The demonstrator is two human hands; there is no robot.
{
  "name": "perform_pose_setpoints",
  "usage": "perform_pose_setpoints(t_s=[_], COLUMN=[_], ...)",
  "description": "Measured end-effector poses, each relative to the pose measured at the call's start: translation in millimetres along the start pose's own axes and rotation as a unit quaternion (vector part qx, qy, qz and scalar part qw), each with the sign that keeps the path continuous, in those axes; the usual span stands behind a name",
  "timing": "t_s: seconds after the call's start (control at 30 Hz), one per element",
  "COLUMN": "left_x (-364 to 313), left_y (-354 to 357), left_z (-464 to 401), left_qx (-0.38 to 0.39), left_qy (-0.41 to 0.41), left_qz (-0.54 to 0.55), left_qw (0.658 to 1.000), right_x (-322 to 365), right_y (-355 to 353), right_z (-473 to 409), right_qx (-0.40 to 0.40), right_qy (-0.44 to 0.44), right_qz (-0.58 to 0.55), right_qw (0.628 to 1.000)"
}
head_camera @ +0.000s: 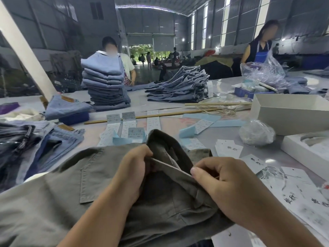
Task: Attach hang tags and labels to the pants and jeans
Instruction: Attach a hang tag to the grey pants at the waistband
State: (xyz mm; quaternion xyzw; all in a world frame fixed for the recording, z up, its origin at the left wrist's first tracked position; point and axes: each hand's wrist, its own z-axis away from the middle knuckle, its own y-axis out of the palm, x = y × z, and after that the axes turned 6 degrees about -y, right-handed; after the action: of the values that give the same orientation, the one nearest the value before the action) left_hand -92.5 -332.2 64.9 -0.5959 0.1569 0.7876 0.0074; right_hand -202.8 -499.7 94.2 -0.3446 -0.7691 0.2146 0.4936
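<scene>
Olive-grey pants lie spread across the table in front of me, waistband folded open toward me. My left hand grips the left part of the waistband edge. My right hand pinches the same edge further right, thumb on top. A pale inner label shows inside the opened waist. White hang tags with black brush lettering lie to the right of the pants. Strips of printed size labels lie beyond the pants.
Loose jeans pile at the left. Two tall stacks of folded jeans stand at the back, with long wooden sticks before them. White boxes and a plastic bag sit right. Two people work across the table.
</scene>
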Motion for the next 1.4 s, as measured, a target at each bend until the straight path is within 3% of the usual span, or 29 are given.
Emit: perform_pose_setpoints(t_s=[0.07, 0.17, 0.23, 0.33, 0.4, 0.5, 0.57, 0.67, 0.73, 0.83, 0.93, 1.0, 1.13, 1.3, 1.4], left_x=[1, 1, -3, -10, -12, -11, -13, -17, -18, -18, -19, -20, -19, -9, -6], left_y=[0, 2, 2, 2, 5, 4, 2, 2, 2, 0, 4, 5, 0, -12, -20], left_z=[0, 5, 11, 22, 24, 25, 26, 24, 17, 6, -2, -9, -12, -16, -19], left_qx=[-0.005, -0.015, -0.002, 0.019, 0.023, 0.028, 0.037, 0.021, -0.047, -0.161, -0.132, -0.086, -0.008, -0.002, 0.042], left_qy=[0.015, 0.005, -0.009, -0.021, -0.015, -0.025, -0.040, -0.056, -0.001, 0.172, 0.278, 0.272, 0.151, 0.087, 0.049], left_qz=[0.060, 0.036, -0.084, -0.366, -0.421, -0.397, -0.370, -0.394, -0.457, -0.543, -0.538, -0.508, -0.348, -0.260, -0.186], left_qw=[0.998, 0.999, 0.996, 0.930, 0.907, 0.917, 0.928, 0.917, 0.888, 0.806, 0.785, 0.813, 0.925, 0.962, 0.980], right_x=[2, 5, 6, 5, 5, 3, -3, -14, -18, -24, -25, -21, -17, -23, -29], right_y=[10, 34, 48, 55, 49, 33, 26, 29, 36, 46, 49, 45, 43, 55, 61], right_z=[10, 20, 23, 25, 24, 10, -10, -45, -61, -70, -70, -69, -69, -66, -66], right_qx=[0.006, -0.018, -0.032, -0.037, -0.039, -0.074, -0.105, 0.000, 0.061, 0.043, -0.002, -0.008, 0.005, 0.007, -0.025], right_qy=[-0.046, -0.140, -0.176, -0.179, -0.165, -0.073, -0.017, 0.114, 0.144, 0.111, 0.095, 0.096, 0.086, 0.057, 0.056], right_qz=[0.012, 0.098, 0.128, 0.114, 0.059, -0.062, -0.021, 0.061, 0.037, -0.003, -0.087, -0.165, -0.257, -0.254, -0.215], right_qw=[0.999, 0.985, 0.975, 0.977, 0.984, 0.993, 0.994, 0.992, 0.987, 0.993, 0.992, 0.982, 0.963, 0.966, 0.975])
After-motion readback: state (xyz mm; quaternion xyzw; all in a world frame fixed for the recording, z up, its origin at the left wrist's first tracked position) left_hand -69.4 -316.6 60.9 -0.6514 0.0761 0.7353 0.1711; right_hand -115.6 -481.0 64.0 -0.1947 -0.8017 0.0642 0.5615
